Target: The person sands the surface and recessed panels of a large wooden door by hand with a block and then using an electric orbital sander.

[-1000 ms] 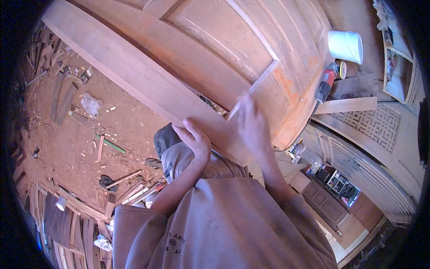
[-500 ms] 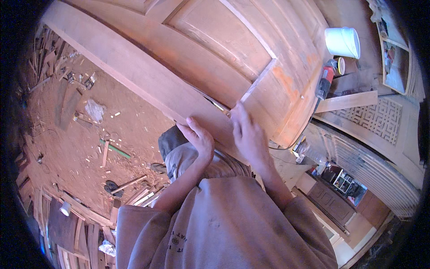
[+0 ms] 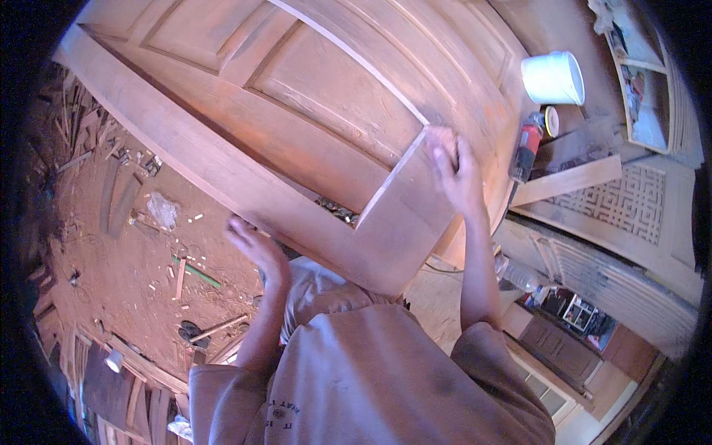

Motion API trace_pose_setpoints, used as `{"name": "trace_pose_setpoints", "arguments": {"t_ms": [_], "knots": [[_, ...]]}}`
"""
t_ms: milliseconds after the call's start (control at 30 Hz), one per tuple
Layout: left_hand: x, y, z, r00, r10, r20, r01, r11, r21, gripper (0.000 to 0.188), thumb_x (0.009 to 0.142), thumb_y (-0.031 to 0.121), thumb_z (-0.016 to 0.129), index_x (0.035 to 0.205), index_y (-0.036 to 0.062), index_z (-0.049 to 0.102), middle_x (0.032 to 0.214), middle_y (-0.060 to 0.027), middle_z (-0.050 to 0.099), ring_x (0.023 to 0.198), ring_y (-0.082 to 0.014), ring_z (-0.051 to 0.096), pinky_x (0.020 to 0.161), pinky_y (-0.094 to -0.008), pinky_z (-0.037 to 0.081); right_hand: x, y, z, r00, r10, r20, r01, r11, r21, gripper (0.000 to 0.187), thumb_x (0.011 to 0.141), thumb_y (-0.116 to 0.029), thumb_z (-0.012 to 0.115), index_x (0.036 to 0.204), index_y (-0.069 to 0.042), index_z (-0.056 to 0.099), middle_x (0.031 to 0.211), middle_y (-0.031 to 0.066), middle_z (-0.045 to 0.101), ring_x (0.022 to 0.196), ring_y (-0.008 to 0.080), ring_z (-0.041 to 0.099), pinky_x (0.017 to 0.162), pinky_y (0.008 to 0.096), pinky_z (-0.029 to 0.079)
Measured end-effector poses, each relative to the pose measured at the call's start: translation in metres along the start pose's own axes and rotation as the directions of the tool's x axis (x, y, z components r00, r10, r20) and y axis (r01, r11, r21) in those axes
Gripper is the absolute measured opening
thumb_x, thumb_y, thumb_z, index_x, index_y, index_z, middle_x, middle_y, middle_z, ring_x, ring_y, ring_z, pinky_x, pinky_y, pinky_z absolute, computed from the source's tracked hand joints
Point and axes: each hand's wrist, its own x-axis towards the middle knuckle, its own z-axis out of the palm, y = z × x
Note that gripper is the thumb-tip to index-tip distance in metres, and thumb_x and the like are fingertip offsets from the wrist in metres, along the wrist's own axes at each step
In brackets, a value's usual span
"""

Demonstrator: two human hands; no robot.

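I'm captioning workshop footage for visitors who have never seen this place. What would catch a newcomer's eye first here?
The big panelled wooden door lying flat fills the upper middle of the view. The right hand presses flat on its near corner, while the left hand hangs beside its long lower edge, over a dirt floor strewn with wood scraps. At upper right, a white bucket stands on the door beside a red power tool.

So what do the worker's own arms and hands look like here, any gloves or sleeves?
No gloves: the left hand and right hand are bare, with no watch or rings showing. The forearms are uncovered too. Short, loose sleeves of a dusty grey-brown shirt end near the elbows; the shirt has small dark printing at its lower front.
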Motion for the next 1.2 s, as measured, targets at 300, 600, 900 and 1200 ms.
{"name": "trace_pose_setpoints", "arguments": {"t_ms": [300, 600, 900, 1200], "knots": [[0.165, 0.095, 0.008, 0.935, 0.237, -0.263, -0.265, 0.961, -0.077, 0.059, 0.107, 0.045, 0.048, 0.137, -0.0044, 0.039, 0.13, -0.0239, 0.056, 0.114, -0.0299, 0.06, 0.1, -0.0408, 0.048, 0.102, 0.034, 0.039, 0.967, -0.125, 0.221, 0.182, 0.948, -0.26, 0.029, 0.097, -0.026, 0.066, 0.107, -0.003, 0.052, 0.106, 0.0252, 0.065, 0.095, 0.048, 0.065, 0.076, 0.0524, 0.053], [0.182, 0.1, 0.027, 0.963, 0.241, -0.118, -0.21, 0.951, 0.228, 0.073, 0.103, 0.042, 0.059, 0.148, -0.0072, 0.028, 0.141, -0.0268, 0.05, 0.127, -0.0276, 0.053, 0.107, -0.0376, 0.042, 0.106, 0.029, 0.037, 0.921, -0.048, 0.387, 0.229, 0.87, -0.436, 0.027, 0.099, -0.027, 0.063, 0.11, -0.005, 0.051, 0.103, 0.0225, 0.066, 0.088, 0.0456, 0.068, 0.068, 0.0531, 0.057], [0.183, 0.095, 0.026, 0.955, 0.288, -0.077, -0.267, 0.94, 0.212, 0.067, 0.105, 0.038, 0.056, 0.149, -0.0053, 0.03, 0.142, -0.0254, 0.049, 0.128, -0.0295, 0.05, 0.109, -0.0399, 0.04, 0.165, -0.019, 0.084, 0.905, -0.027, 0.425, 0.251, 0.84, -0.481, 0.027, 0.1, -0.028, 0.062, 0.108, -0.005, 0.05, 0.103, 0.023, 0.065, 0.088, 0.0468, 0.066, 0.068, 0.0547, 0.056], [0.176, 0.105, 0.029, 0.973, 0.199, -0.116, -0.186, 0.976, 0.115, 0.065, 0.105, 0.035, 0.056, 0.148, -0.0069, 0.031, 0.139, -0.0253, 0.05, 0.127, -0.0275, 0.05, 0.109, -0.0388, 0.039, 0.16, 0.0, 0.078, 0.906, -0.174, 0.385, 0.369, 0.768, -0.523, 0.031, 0.1, -0.035, 0.062, 0.099, -0.008, 0.048, 0.088, 0.0221, 0.064, 0.075, 0.0449, 0.068, 0.06, 0.0521, 0.057]]}}
